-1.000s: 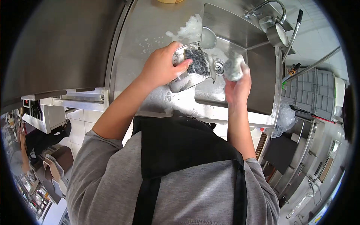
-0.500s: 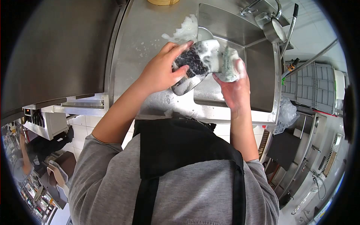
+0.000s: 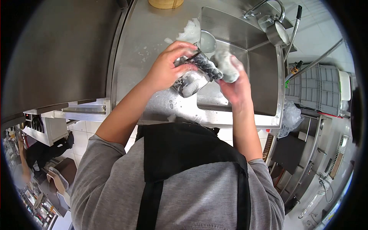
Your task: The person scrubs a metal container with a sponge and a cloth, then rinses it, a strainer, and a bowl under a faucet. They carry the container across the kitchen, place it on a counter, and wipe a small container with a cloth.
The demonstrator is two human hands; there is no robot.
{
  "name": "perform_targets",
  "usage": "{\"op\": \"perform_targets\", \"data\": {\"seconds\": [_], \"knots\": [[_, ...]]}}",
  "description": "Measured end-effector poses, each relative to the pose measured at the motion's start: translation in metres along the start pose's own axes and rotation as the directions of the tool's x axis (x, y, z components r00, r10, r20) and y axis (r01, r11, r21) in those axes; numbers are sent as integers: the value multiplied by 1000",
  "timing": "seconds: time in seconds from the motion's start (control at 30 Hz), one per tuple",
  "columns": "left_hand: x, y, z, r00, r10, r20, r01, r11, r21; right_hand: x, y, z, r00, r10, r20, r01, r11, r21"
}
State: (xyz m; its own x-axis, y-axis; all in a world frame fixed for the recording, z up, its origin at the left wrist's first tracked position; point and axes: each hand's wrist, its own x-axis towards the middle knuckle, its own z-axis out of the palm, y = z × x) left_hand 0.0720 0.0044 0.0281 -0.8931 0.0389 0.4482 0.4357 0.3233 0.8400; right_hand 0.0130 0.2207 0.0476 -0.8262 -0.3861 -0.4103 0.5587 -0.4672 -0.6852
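Note:
My left hand (image 3: 172, 63) grips a soapy black dish with a marbled pattern (image 3: 207, 66), its fingers on the far side and its thumb on the near side. The dish is tilted up, so it looks narrow. Just beneath it, on the sink's steel edge, rests another dark, foam-covered piece (image 3: 189, 85), whose kind I cannot make out. My right hand (image 3: 237, 86) is closed around a foamy, pale green scrubbing sponge (image 3: 227, 67), slightly blurred, right beside the dish's right end.
Behind my hands, a round bowl (image 3: 207, 41) stands in the steel sink basin (image 3: 264, 76). A saucepan (image 3: 278, 34) is by the faucet (image 3: 264, 7) at the far right corner. Foam (image 3: 190, 32) and a round wooden container (image 3: 166, 3) sit on the counter.
The marbled dish has turned from showing its broad face to a steep tilt, exposing the dark piece below. My right hand with the sponge has shifted slightly left.

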Motion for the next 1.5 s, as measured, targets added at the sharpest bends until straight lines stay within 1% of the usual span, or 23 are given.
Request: {"op": "perform_targets", "data": {"seconds": [0.03,0.07,0.1,0.13,0.2,0.23,0.27,0.3,0.33,0.4,0.5,0.67,0.77,0.87,0.93,1.03,1.07,1.13,1.27,1.33,1.4,1.47,1.5], "knots": [[-2,-3,1,1000,0,-5,0,1000,1,-5,-5,10,999,26,-23,-24,996,85],[-4,-5,3,984,-180,2,179,977,-113,2,-7,-16,983,5,184,-48,972,230],[-5,-5,2,936,-352,28,349,910,-223,-1,-10,-9,987,-96,130,60,965,255],[-3,-3,3,935,-353,19,348,911,-222,-7,-12,-1,978,-195,73,168,947,274],[1,1,4,917,-398,-43,367,878,-306,-19,-11,11,949,-254,190,185,930,318],[1,0,4,915,-400,-46,368,878,-307,-27,-7,27,915,-336,222,341,940,17],[1,-2,4,934,-353,-54,331,912,-244,-31,-5,35,873,-403,275,473,836,-279],[2,-3,7,952,-302,-57,288,941,-181,-19,-2,25,791,-492,364,599,499,-627],[2,-5,10,954,-297,-51,283,941,-184,-15,4,30,760,-529,378,613,389,-688],[0,-9,14,954,-269,-135,239,949,-206,-5,16,33,908,-387,160,418,849,-324],[-2,-6,17,942,-287,-176,243,941,-235,-4,17,38,932,-352,85,360,929,-93],[1,-2,18,938,-230,-259,209,972,-109,-3,16,28,935,-353,37,352,936,13],[1,-2,20,924,-239,-298,213,970,-119,-10,11,25,970,-215,114,172,936,306],[1,2,21,917,-260,-302,251,966,-68,-9,19,33,977,-212,38,196,947,253],[0,-2,26,907,-219,-359,213,975,-56,-1,30,44,930,-363,-65,368,923,114],[-6,-8,29,883,-314,-350,249,944,-217,11,40,56,847,-528,-64,481,812,-332],[-7,-9,29,887,-310,-341,247,945,-216,13,36,57,843,-534,-71,486,810,-328],[-12,-10,28,880,-326,-346,292,945,-147,12,24,63,888,-456,57,394,692,-604],[-13,-8,24,910,-272,-313,277,960,-29,26,11,50,879,-457,136,465,759,-456],[-5,5,18,920,183,-347,-65,943,325,30,-7,44,865,-493,93,489,787,-377],[-13,-5,21,902,154,-403,-6,938,347,21,-35,38,956,-270,114,293,879,-375],[-25,-17,25,913,-222,-342,303,931,204,21,-36,30,982,-60,180,148,836,-528],[-26,-22,25,931,-239,-276,308,919,244,25,-28,31,979,-97,182,194,733,-652]]}}
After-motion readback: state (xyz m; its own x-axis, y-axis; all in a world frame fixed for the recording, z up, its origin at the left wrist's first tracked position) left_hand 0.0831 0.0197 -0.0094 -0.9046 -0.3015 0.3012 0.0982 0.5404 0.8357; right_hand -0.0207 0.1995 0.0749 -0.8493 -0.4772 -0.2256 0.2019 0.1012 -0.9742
